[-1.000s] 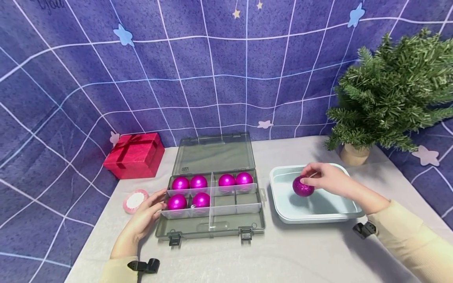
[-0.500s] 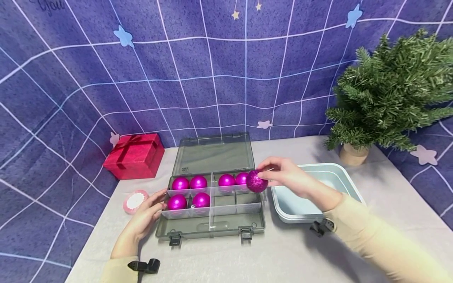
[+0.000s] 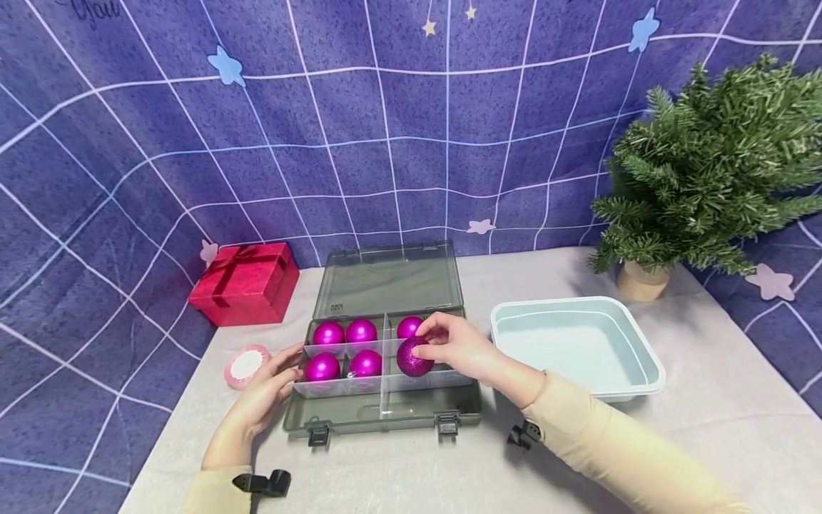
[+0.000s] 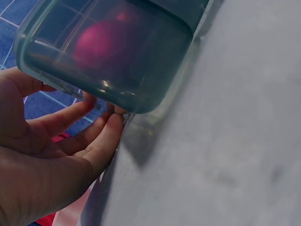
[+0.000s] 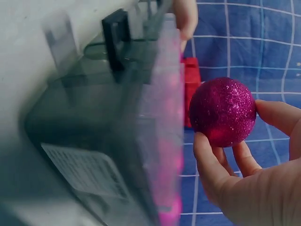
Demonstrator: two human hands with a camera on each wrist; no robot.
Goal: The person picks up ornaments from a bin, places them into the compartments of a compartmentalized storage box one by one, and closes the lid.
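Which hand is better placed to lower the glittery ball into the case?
Probably the right hand: it pinches the glittery ball above the open case, while the left hand is at the case's left end, holding no ball.

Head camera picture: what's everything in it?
Glitter ball: one, magenta, over the case
Smooth balls: five showing, magenta, in the case
Case: one, see-through grey, open, centre
Tub: one, pale blue, right of the case
Round thing: one, pink and white, left side
Gift box: one, red, back left
Tree: one, green, back right
Table: one, pale grey, underneath
Starry backdrop: one, blue-purple, behind
Wrist gadgets: two, black, at the wrists
Sleeves: two, cream, both arms
Left hand: one, touching the case
Right hand: one, pinching the glitter ball
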